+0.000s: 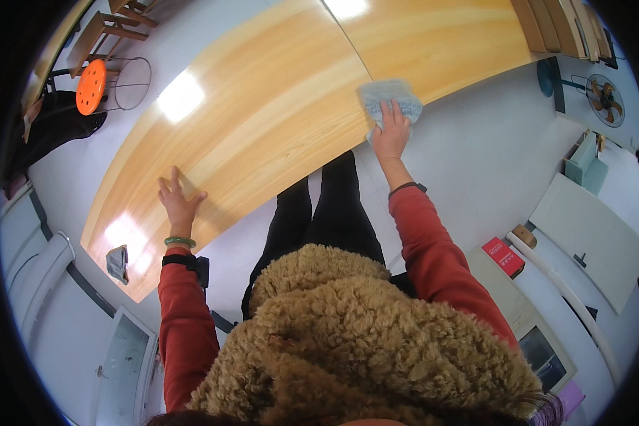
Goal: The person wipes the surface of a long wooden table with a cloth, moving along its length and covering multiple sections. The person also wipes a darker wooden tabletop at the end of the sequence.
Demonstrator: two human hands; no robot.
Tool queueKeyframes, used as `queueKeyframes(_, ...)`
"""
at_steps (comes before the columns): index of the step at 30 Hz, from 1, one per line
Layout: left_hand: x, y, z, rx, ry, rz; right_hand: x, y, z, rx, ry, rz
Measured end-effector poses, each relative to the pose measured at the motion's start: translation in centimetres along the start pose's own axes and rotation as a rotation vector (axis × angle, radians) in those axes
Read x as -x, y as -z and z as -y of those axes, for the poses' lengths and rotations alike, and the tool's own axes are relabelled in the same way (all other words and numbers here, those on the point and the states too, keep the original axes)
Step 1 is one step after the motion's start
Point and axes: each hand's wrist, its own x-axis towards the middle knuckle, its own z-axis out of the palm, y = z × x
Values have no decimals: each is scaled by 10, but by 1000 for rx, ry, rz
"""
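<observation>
My right hand point(392, 136) lies over a thin grey cloth point(390, 89) with faint printing on it, at the near edge of a glossy wood-grain table point(277, 101). Its fingers press the cloth flat against the tabletop, and part of the cloth hangs past the edge. Farther left, my left hand point(180, 202) touches the table with fingers spread and holds nothing. A green bangle and a dark band circle that wrist. Beyond it, near the table's left end, sits a small folded grey cloth point(117, 263).
An orange-topped stool point(91, 87) and wooden chairs point(93, 40) stand beyond the table's far left side. Cardboard boxes point(546, 26) rest at its right end. A standing fan point(605, 100), a red box point(503, 256) and a pale cabinet point(482, 266) are to the right.
</observation>
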Motion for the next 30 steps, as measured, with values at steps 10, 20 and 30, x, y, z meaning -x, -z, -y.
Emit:
queueKeyframes(10, 3, -1, -7, -16, 47, -21, 89, -31, 180, -243, 743, 317)
queueKeyframes(20, 7, 9, -29, 16, 198, 46, -158, -77, 115, 127, 9, -65)
queueKeyframes(30, 5, -2, -29, 15, 270, 87, -32, -137, 476, -233, 1002, 311)
